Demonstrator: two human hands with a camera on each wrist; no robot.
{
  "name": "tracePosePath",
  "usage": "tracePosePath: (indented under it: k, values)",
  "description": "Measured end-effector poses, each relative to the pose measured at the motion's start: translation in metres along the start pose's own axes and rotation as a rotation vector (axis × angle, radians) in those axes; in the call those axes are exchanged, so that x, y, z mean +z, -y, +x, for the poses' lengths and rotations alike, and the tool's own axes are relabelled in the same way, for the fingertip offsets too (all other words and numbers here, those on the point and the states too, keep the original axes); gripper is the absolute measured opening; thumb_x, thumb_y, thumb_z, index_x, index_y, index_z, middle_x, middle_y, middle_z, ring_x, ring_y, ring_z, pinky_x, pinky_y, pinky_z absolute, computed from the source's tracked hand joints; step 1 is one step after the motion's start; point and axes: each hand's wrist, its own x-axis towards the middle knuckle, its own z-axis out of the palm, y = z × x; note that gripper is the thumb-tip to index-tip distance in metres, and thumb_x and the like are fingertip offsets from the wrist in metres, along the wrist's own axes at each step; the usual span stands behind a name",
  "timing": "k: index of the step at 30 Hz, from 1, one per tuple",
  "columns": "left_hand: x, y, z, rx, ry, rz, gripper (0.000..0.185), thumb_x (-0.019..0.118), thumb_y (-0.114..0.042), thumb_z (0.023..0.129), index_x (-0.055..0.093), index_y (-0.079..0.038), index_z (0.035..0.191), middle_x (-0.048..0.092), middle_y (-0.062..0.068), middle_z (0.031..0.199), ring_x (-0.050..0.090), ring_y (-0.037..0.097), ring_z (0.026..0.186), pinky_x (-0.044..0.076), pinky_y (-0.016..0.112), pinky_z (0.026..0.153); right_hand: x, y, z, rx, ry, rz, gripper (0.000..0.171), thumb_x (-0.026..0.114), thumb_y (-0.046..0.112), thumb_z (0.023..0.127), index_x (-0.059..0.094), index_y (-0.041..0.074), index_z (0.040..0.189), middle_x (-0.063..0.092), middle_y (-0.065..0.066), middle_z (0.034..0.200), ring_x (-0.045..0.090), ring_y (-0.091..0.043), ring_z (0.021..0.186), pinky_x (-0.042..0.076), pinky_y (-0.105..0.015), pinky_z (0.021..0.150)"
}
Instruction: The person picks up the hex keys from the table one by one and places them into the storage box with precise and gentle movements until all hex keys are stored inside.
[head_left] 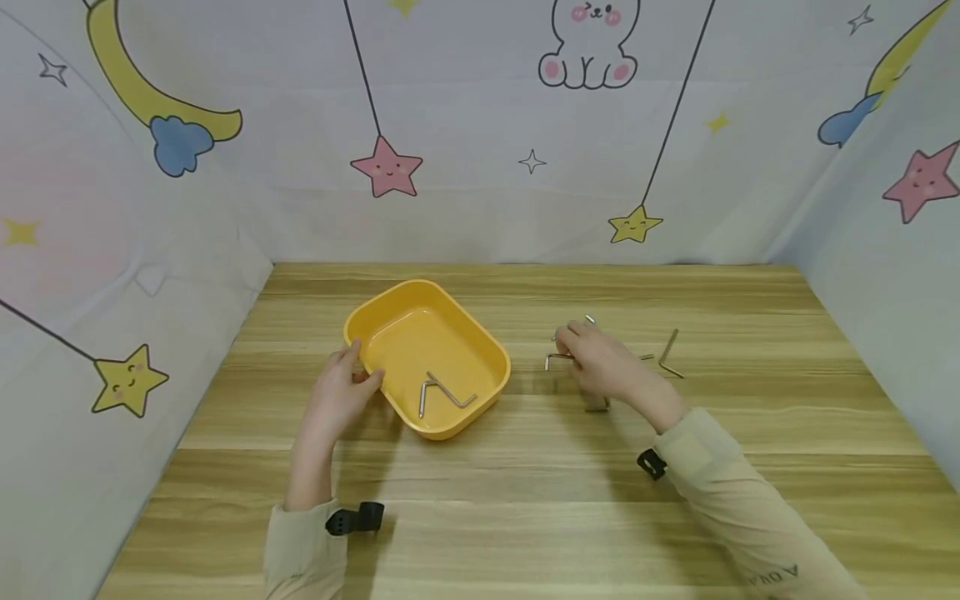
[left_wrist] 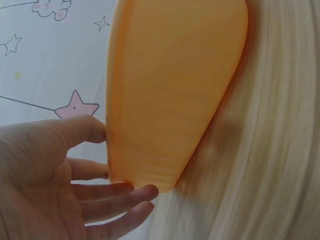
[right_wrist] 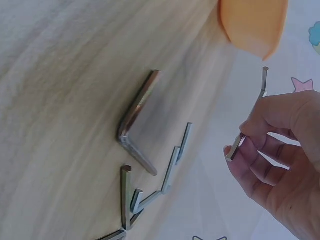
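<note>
A yellow plastic bin (head_left: pixel 420 333) holds two metal hex keys (head_left: pixel 450 392) on its floor. My left hand (head_left: pixel 343 392) is at the bin's left side and grips its rim, with the thumb at the edge and several fingertips against the outer wall (left_wrist: pixel 160 115). To the right of the bin, my right hand (head_left: pixel 606 362) pinches an L-shaped hex key (right_wrist: pixel 264 80) between thumb and fingers. Below and beside that hand lie several loose hex keys, among them a thick one (right_wrist: pixel 134 115) and a bronze-toned one (head_left: pixel 667 354). The right hand partly hides some of them in the head view.
The wood-grain table (head_left: pixel 510 517) carries everything. A pale cloth printed with stars and moons (head_left: pixel 465 217) rises behind it and along both sides. A black strap (head_left: pixel 356 518) is on the left sleeve, another (head_left: pixel 651 463) on the right.
</note>
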Motion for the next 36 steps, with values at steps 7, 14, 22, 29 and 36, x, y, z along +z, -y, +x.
tracePosePath:
  k: [7,14,22,29,36]
  values:
    - [0.000,0.000,0.001,-0.002,-0.005,0.005,0.072,0.052,-0.030,0.096,0.019,0.000,0.152,0.031,0.026,0.151,0.054,0.038,0.118,0.045,0.052,0.098,-0.007,0.003,0.003,0.010,-0.013,0.007,0.019,0.054,-0.012,0.081,0.051,0.007,0.084,0.048,-0.002,0.080,0.042,-0.018,0.074,0.037,-0.029,0.065]
    - [0.000,-0.002,0.000,0.005,-0.006,0.012,0.072,0.052,-0.030,0.097,0.018,0.002,0.152,0.030,0.027,0.151,0.054,0.039,0.117,0.045,0.052,0.098,-0.014,0.012,0.013,-0.012,-0.038,0.020,0.020,0.053,-0.012,0.078,0.054,0.006,0.088,0.055,-0.006,0.082,0.050,-0.022,0.078,0.044,-0.033,0.069]
    - [0.000,-0.003,0.000,0.002,0.000,0.016,0.072,0.052,-0.030,0.097,0.018,0.002,0.152,0.030,0.028,0.151,0.054,0.039,0.118,0.045,0.053,0.098,-0.019,0.022,0.025,-0.039,-0.055,0.026,0.023,0.055,-0.013,0.075,0.054,0.006,0.087,0.056,-0.004,0.082,0.052,-0.020,0.077,0.047,-0.030,0.069]
    - [0.001,0.000,0.001,0.012,-0.001,0.010,0.073,0.052,-0.030,0.097,0.017,0.002,0.152,0.030,0.028,0.151,0.054,0.040,0.118,0.046,0.053,0.098,-0.021,0.031,0.036,-0.057,-0.067,0.023,0.021,0.055,-0.012,0.075,0.054,0.007,0.085,0.054,-0.003,0.079,0.049,-0.019,0.075,0.044,-0.029,0.067]
    - [0.000,0.000,0.000,0.014,-0.002,0.016,0.072,0.052,-0.030,0.097,0.018,0.003,0.152,0.030,0.028,0.151,0.054,0.040,0.119,0.045,0.053,0.099,-0.023,0.042,0.044,-0.045,-0.036,-0.002,0.020,0.056,-0.010,0.078,0.054,0.008,0.087,0.054,-0.003,0.083,0.048,-0.018,0.076,0.042,-0.027,0.064]
